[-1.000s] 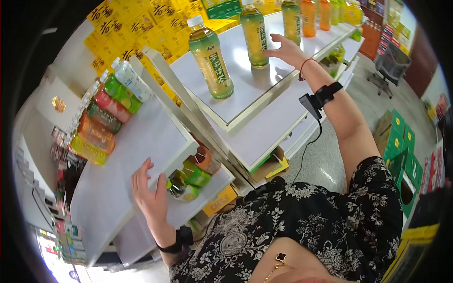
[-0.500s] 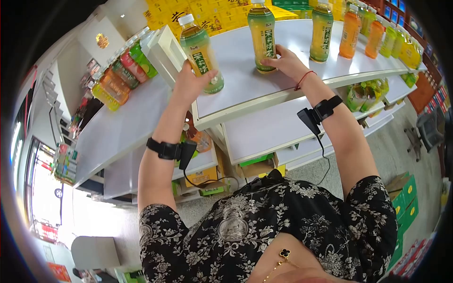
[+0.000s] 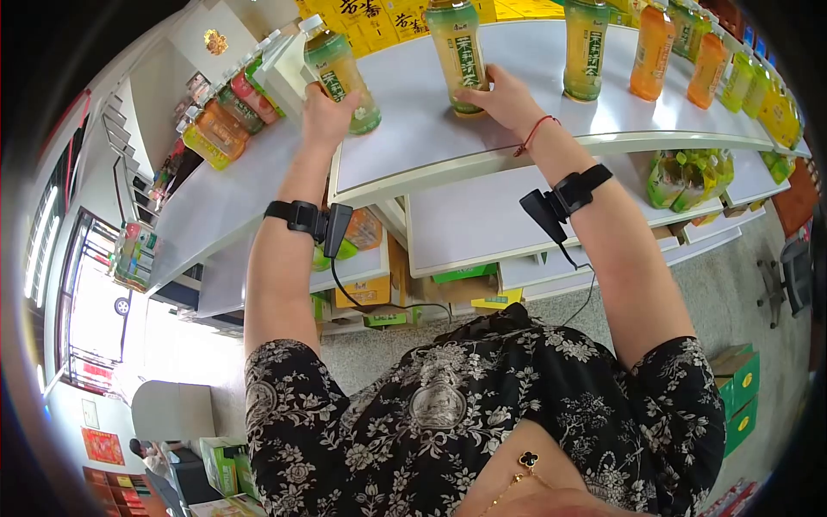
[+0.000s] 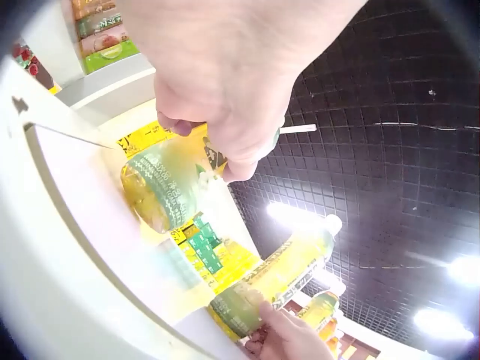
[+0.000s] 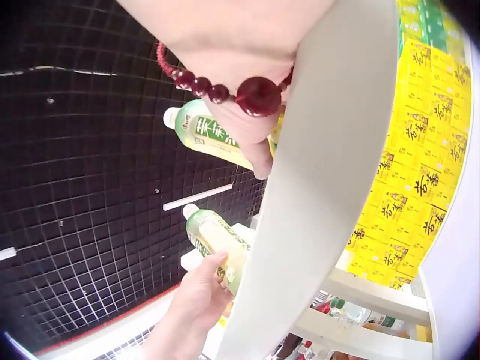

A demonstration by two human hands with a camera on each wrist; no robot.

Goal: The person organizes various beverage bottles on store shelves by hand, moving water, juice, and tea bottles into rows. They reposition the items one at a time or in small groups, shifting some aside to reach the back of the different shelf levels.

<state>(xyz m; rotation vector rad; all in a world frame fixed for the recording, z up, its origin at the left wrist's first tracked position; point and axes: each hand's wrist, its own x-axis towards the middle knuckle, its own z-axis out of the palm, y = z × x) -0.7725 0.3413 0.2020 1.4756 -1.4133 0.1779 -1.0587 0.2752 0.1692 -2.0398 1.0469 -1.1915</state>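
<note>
Two tea bottles with green-and-yellow labels stand on the white shelf top, one at each hand. My left hand (image 3: 329,116) grips the lower part of the left tea bottle (image 3: 334,62); the left wrist view shows the thumb and fingers around this bottle (image 4: 161,187). Around the base of the middle tea bottle (image 3: 452,43) my right hand (image 3: 508,102) has its thumb in front and fingers at the right side. Part of that bottle (image 5: 214,135) is hidden behind the right hand in the right wrist view. A third matching bottle (image 3: 586,47) stands farther right, untouched.
Orange drink bottles (image 3: 652,53) and yellow-green ones line the shelf's right end. On the lower left shelf is a row of mixed bottles (image 3: 220,129). Yellow cartons (image 3: 379,24) are stacked behind. A raised white divider (image 3: 289,73) stands beside the left bottle. Wrapped bottles (image 3: 689,179) sit below.
My left hand has risen from beside the lower left shelf and taken hold of the left bottle. My right hand has closed round the middle bottle. The head view has turned.
</note>
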